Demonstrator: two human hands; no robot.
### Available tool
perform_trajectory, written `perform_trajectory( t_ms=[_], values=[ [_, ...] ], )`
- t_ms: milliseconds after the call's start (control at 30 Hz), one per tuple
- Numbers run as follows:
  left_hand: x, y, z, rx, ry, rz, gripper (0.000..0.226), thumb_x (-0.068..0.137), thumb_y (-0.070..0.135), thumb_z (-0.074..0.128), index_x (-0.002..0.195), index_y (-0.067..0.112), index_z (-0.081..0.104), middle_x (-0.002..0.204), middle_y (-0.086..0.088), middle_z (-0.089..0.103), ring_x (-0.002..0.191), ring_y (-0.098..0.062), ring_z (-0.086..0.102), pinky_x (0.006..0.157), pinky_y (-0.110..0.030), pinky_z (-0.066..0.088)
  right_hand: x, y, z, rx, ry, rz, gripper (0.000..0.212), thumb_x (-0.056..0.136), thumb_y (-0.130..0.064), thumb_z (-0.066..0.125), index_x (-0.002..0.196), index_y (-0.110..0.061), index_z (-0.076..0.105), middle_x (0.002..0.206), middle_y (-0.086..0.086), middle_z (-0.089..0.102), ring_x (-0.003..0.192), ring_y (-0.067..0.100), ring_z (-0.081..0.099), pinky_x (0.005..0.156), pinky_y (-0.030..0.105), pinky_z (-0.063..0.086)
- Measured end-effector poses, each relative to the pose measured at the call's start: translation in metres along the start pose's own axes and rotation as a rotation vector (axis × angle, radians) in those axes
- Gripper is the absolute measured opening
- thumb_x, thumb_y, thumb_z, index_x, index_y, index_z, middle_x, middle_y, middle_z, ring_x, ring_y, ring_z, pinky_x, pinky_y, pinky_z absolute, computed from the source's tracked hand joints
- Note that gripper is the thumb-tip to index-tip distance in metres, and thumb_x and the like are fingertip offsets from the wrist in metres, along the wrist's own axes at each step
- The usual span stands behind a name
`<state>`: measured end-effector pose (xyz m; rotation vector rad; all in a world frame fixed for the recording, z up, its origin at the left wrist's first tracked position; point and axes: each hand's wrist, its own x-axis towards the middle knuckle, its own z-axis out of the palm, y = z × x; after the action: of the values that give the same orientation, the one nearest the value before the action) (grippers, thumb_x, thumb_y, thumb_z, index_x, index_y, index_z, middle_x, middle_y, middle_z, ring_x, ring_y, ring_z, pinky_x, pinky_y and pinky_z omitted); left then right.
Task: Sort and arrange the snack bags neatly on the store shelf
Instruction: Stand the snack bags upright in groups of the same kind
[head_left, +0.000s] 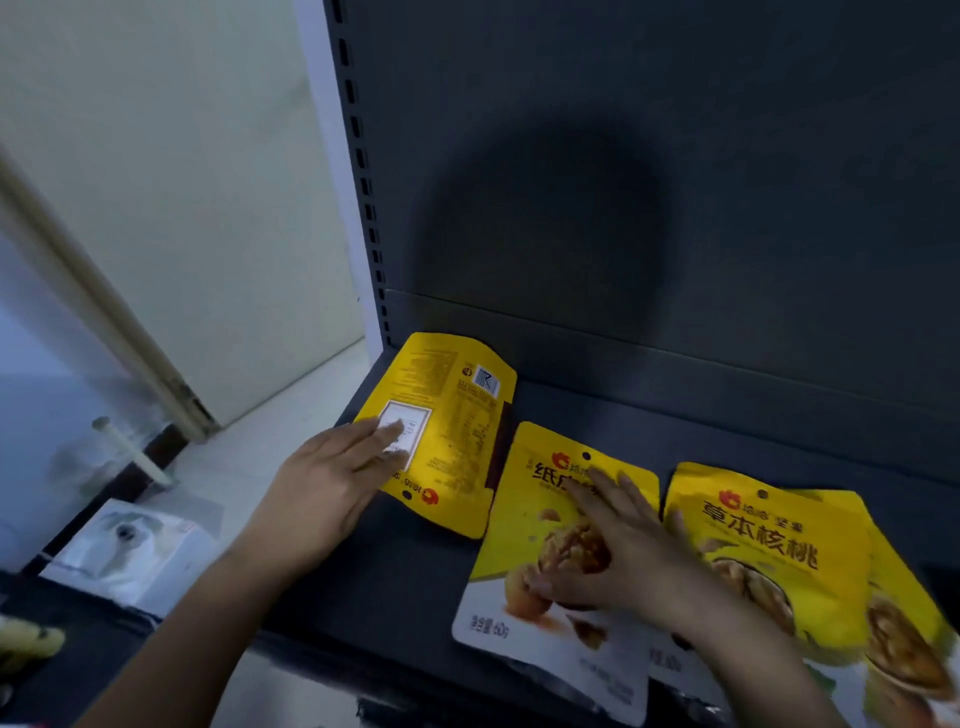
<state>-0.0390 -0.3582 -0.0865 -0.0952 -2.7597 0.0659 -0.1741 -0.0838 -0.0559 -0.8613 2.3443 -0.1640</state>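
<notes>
With fingers straight and flat, the left hand (332, 483) presses the face-down bag (457, 410) by the left edge of the shelf (415, 582) and the right hand (623, 551) presses the middle bag (524, 530) near the front edge — sorting seems half done, and the face-down bag likely needs flipping next.

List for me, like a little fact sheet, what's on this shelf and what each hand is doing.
setting: dark grey store shelf, bags lying flat
bags: four yellow walnut snack bags
left bag: back side up
middle bag: front up, tilted
right bag: front up, overlapping the far-right bag
left hand: straight fingers resting on left bag
right hand: spread fingers on middle bag
</notes>
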Motion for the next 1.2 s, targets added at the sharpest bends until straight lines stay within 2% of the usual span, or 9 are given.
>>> perform_trajectory(
  t_ms=[233,333,467,567,667,767,900,967,1200],
  values=[
    [0.026,0.032,-0.034,-0.248,0.207,-0.072,0.042,0.099,0.028,0.033,0.111,0.012,0.069,0.109,-0.005,0.071,0.095,-0.023,0.068,0.078,-0.027,0.045,-0.046,0.054,-0.027,0.002,-0.048,0.155,0.136,0.039,-0.093,0.053,0.149,-0.035,-0.002,0.156,-0.013,-0.016,0.145,0.014,-0.014,0.117,0.051,-0.001],
    [0.05,0.05,-0.058,-0.418,0.262,-0.108,0.034,0.09,0.026,0.043,0.108,0.02,0.071,0.096,0.006,0.072,0.085,-0.008,0.061,0.068,-0.017,0.042,-0.043,0.041,-0.032,0.064,0.214,0.018,0.107,0.073,-0.052,0.071,0.15,-0.028,0.0,0.159,-0.008,0.001,0.146,0.013,0.005,0.119,0.042,0.009],
    [0.088,0.071,-0.078,-0.812,0.364,-0.191,0.013,0.082,0.022,0.07,0.09,0.031,0.073,0.082,0.035,0.066,0.077,0.009,0.064,0.072,-0.008,0.048,-0.008,0.014,-0.034,0.457,0.577,-0.186,0.077,0.075,-0.031,0.077,0.141,-0.024,0.037,0.141,-0.006,0.046,0.127,0.012,0.044,0.102,0.031,0.039],
    [0.114,0.079,-0.064,-1.147,0.457,-0.42,0.035,0.076,0.009,0.076,0.1,0.031,0.065,0.089,0.014,0.071,0.083,0.0,0.065,0.075,-0.017,0.053,0.014,0.007,-0.03,0.675,0.596,-0.22,0.03,0.078,-0.018,0.074,0.107,-0.016,0.068,0.104,0.003,0.07,0.096,0.017,0.064,0.08,0.034,0.051],
    [0.124,0.08,-0.027,-1.4,0.323,-0.758,0.059,0.076,0.008,0.076,0.127,0.011,0.045,0.114,-0.007,0.06,0.098,-0.014,0.06,0.075,-0.021,0.052,0.032,0.01,-0.022,0.828,0.6,-0.214,0.016,0.081,-0.014,0.071,0.097,-0.013,0.072,0.096,0.004,0.073,0.091,0.016,0.067,0.08,0.039,0.052],
    [0.109,0.081,0.016,-1.315,0.044,-0.806,0.048,0.077,0.005,0.075,0.118,0.009,0.049,0.104,0.0,0.061,0.101,-0.019,0.058,0.072,-0.016,0.048,0.049,0.015,-0.017,0.929,0.57,-0.203,0.008,0.08,-0.009,0.072,0.081,-0.016,0.071,0.084,-0.002,0.072,0.079,0.009,0.067,0.068,0.033,0.052],
    [0.091,0.067,0.045,-1.16,0.066,-0.801,0.043,0.071,0.013,0.081,0.103,0.013,0.052,0.092,0.002,0.062,0.091,-0.02,0.061,0.076,-0.029,0.049,0.075,0.01,-0.017,0.863,0.65,-0.181,0.026,0.076,-0.014,0.075,0.098,-0.008,0.064,0.098,0.005,0.068,0.091,0.017,0.063,0.077,0.035,0.05],
    [0.09,0.06,0.05,-1.065,0.1,-0.763,0.038,0.076,0.016,0.078,0.103,0.014,0.051,0.091,0.008,0.06,0.088,-0.016,0.059,0.07,-0.018,0.047,0.088,0.003,-0.018,0.858,0.679,-0.163,0.038,0.075,-0.017,0.075,0.108,-0.008,0.058,0.107,0.007,0.064,0.099,0.019,0.059,0.084,0.039,0.051],
    [0.114,0.049,0.074,-0.639,0.076,-0.616,0.053,0.087,0.04,0.062,0.13,0.015,0.044,0.113,-0.003,0.059,0.109,-0.027,0.049,0.078,-0.032,0.028,0.111,0.01,-0.018,0.831,0.772,-0.059,0.034,0.08,-0.021,0.073,0.107,-0.005,0.061,0.101,0.003,0.063,0.097,0.017,0.058,0.075,0.03,0.043]
  ],
)
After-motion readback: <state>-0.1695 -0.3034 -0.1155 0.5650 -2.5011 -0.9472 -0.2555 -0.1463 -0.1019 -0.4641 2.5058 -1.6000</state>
